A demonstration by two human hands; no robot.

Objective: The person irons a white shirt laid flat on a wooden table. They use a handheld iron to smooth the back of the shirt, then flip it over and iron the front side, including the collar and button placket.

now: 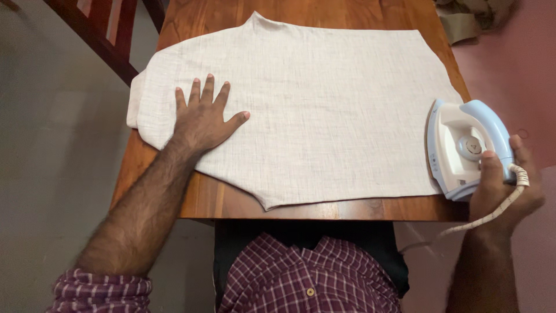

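A pale beige cloth garment [324,104] lies spread flat over a brown wooden table [231,200]. My left hand [202,119] presses flat on the cloth's left part, fingers spread apart. My right hand [504,185] grips the light blue handle of a white and blue electric iron [460,148]. The iron stands at the table's right edge, at the cloth's right end. Its braided white cord [492,214] runs down past my right wrist.
A dark wooden railing [110,35] stands at the upper left beside the table. A bundle of khaki fabric [469,20] lies at the upper right. Grey floor is on the left, pinkish floor on the right. My checked shirt [307,275] is at the table's near edge.
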